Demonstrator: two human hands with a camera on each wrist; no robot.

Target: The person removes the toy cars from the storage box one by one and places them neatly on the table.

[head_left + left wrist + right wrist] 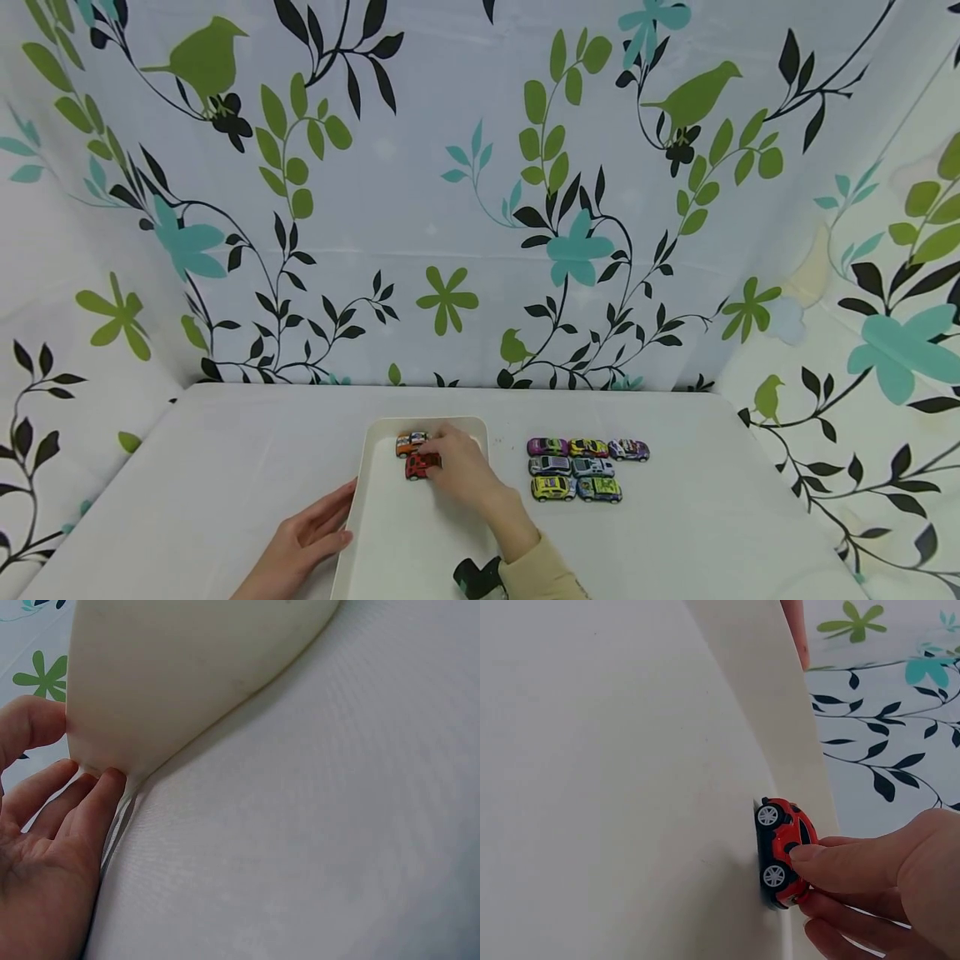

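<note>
A red toy car (418,467) is inside the white tray (365,533), close to its far left part. My right hand (468,479) pinches this car between thumb and fingers; the right wrist view shows its wheels and dark underside against the tray. Just beyond it sits an orange toy car (408,442), partly hidden by the fingers. At the tray's left side, my left hand (303,537) rests its fairly straight fingers and thumb against the outer wall, seen closely in the left wrist view as a cream wall (180,667).
Right of the tray, several toy cars stand in rows on the white table, among them a purple one (547,447) and a yellow one (552,488). A black wrist device (477,577) shows by the right sleeve. Leaf-patterned cloth (420,167) hangs behind the table.
</note>
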